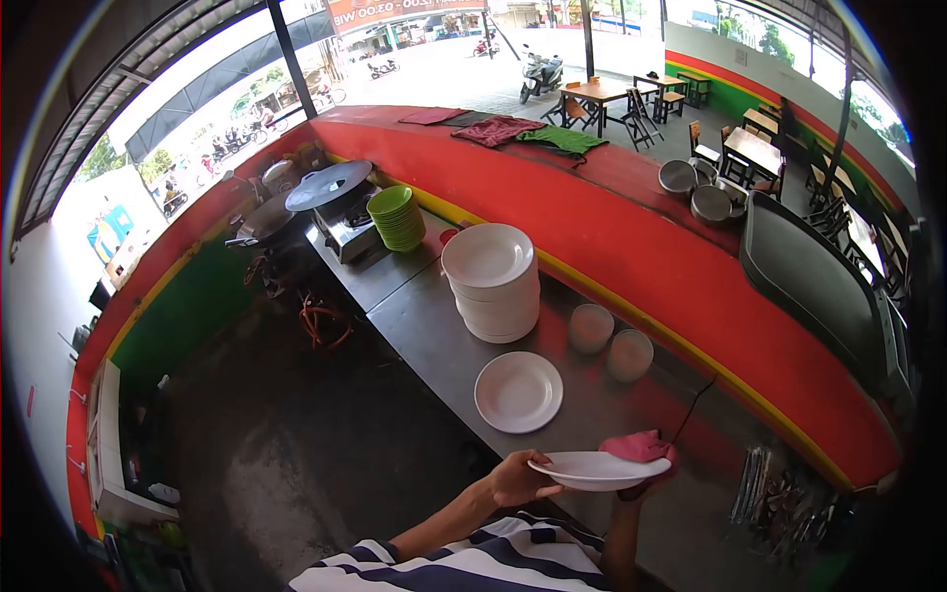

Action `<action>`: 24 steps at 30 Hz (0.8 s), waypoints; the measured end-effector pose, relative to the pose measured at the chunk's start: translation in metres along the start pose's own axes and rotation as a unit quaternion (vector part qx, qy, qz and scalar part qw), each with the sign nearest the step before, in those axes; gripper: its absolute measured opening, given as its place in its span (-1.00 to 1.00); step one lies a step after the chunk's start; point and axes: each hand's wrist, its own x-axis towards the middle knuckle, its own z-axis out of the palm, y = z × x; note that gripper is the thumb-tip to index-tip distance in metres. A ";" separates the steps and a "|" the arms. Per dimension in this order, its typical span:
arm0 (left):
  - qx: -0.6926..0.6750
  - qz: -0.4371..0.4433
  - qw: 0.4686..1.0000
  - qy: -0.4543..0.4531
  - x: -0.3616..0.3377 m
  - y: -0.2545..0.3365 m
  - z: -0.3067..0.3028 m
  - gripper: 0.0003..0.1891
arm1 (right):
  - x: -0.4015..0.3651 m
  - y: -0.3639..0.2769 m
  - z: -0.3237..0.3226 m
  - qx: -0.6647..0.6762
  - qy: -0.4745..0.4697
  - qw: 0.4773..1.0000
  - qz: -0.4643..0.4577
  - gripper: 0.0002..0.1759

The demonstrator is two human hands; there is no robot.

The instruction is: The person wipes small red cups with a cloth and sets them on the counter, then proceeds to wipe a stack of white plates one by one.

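My left hand (517, 481) grips the left rim of a white plate (580, 472), thumb on top and fingers beneath. The plate is held tilted over the front of the metal table (444, 380). At its right rim, my right hand (647, 485) presses a pink cloth (634, 447) against the plate; the cloth hides most of its fingers. Just beyond lies a single white plate (519, 393) on the tabletop. A tall stack of white plates (496, 311) stands behind that one.
Two round translucent containers (591, 329) stand right of the stack. Green bowls (397, 219) are piled near a stove (347, 229) with a large lid. Cutlery (784, 498) lies at the right. A red wall (612, 237) bounds the table's far side, bearing cloths, metal pots (712, 205) and a tray (804, 261).
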 end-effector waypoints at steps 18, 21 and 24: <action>0.423 0.398 0.719 0.381 0.019 0.085 -0.072 -0.58 | 0.026 0.077 0.011 -0.353 0.085 0.917 0.167 -0.58; 0.510 0.365 0.650 0.429 0.018 0.093 -0.074 -0.57 | 0.030 0.118 -0.028 -0.389 0.131 0.896 0.172 -0.62; 0.645 0.461 0.458 0.402 0.040 0.110 -0.186 -0.53 | 0.029 0.146 -0.054 -0.435 0.153 0.868 0.185 -0.58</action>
